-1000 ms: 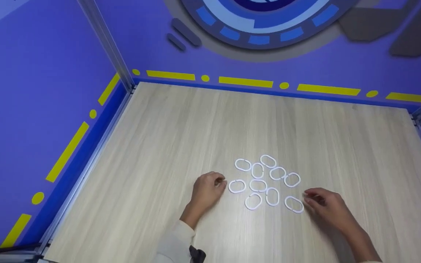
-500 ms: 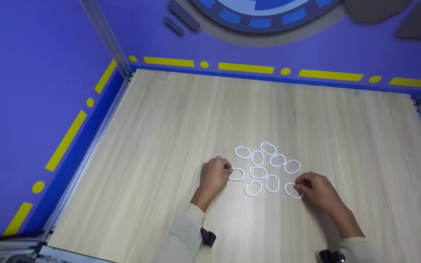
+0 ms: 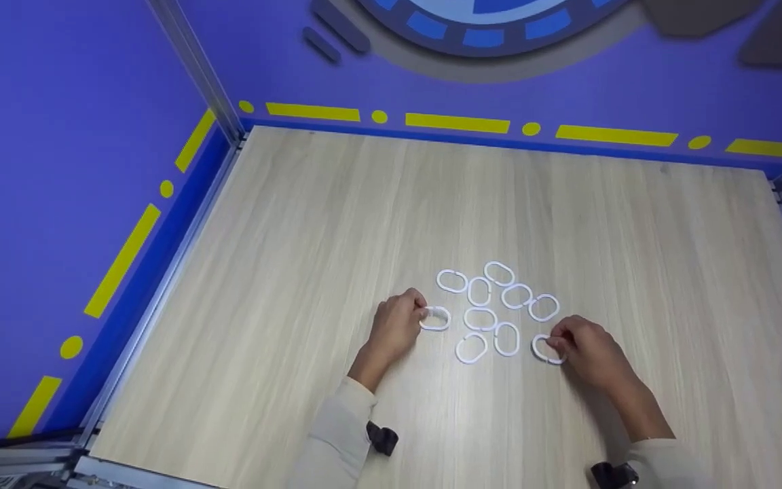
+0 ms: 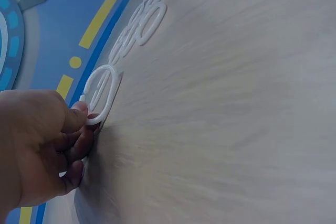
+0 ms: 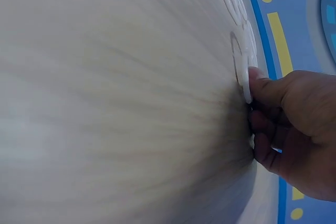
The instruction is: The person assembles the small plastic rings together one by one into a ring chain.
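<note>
Between its thumb and index finger, my left hand (image 3: pixel 396 322) pinches a white oval plastic link (image 4: pixel 113 93) with a small slit. In the left wrist view that link stands tilted up, with a shadow beside it on the wood. To the right, my right hand (image 3: pixel 591 348) pinches another white oval link (image 3: pixel 535 348) by its right end. Seen in the right wrist view, this second link (image 5: pixel 245 80) is raised at the thumb, and my fingertips cover part of it. Several matching links (image 3: pixel 518 339) lie flat in a loose cluster between my hands.
A pale wood-grain table (image 3: pixel 337 217) is bounded by a blue printed panel (image 3: pixel 79 170) at the left and another behind. Metal posts (image 3: pixel 197 71) stand at the corners. Black wrist devices (image 3: pixel 382 438) sit on both sleeves.
Both hands have moved inward from beside the cluster and taken hold of the outermost links. The left link has tilted up off the table. The head view has dipped slightly.
</note>
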A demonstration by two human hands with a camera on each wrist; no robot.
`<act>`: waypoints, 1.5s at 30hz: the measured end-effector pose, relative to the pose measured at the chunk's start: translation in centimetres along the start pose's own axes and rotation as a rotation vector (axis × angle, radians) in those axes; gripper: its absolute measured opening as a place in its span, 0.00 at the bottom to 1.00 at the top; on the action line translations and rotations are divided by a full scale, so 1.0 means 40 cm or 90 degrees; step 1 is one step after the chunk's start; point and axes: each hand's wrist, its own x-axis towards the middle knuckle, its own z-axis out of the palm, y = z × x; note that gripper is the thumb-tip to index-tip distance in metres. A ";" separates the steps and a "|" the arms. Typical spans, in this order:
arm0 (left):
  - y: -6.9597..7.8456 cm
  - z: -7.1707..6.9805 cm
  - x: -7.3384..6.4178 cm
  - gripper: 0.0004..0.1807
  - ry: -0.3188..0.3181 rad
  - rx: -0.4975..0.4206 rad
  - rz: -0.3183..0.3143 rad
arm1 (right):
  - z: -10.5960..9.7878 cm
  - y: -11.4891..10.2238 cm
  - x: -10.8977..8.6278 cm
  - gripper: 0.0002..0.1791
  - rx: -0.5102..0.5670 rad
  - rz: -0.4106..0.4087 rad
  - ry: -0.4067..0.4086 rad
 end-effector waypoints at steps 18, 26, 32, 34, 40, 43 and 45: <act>0.021 0.010 -0.005 0.07 -0.012 -0.194 0.048 | 0.009 -0.036 0.019 0.10 0.187 -0.006 0.086; 0.062 0.031 0.004 0.04 -0.010 -0.215 0.067 | 0.017 -0.096 0.046 0.09 0.273 -0.041 0.073; 0.088 0.044 0.018 0.04 -0.003 -0.166 0.105 | 0.026 -0.137 0.077 0.09 0.313 -0.026 0.088; 0.094 0.048 0.018 0.05 -0.008 -0.155 0.104 | 0.032 -0.145 0.082 0.10 0.321 -0.015 0.093; 0.112 0.047 0.023 0.06 -0.026 -0.139 0.094 | 0.037 -0.165 0.095 0.11 0.320 0.012 0.113; 0.122 0.039 0.031 0.07 -0.029 -0.133 0.102 | 0.031 -0.178 0.106 0.11 0.325 0.006 0.127; 0.123 0.036 0.032 0.07 -0.030 -0.130 0.107 | 0.030 -0.186 0.111 0.11 0.324 -0.002 0.132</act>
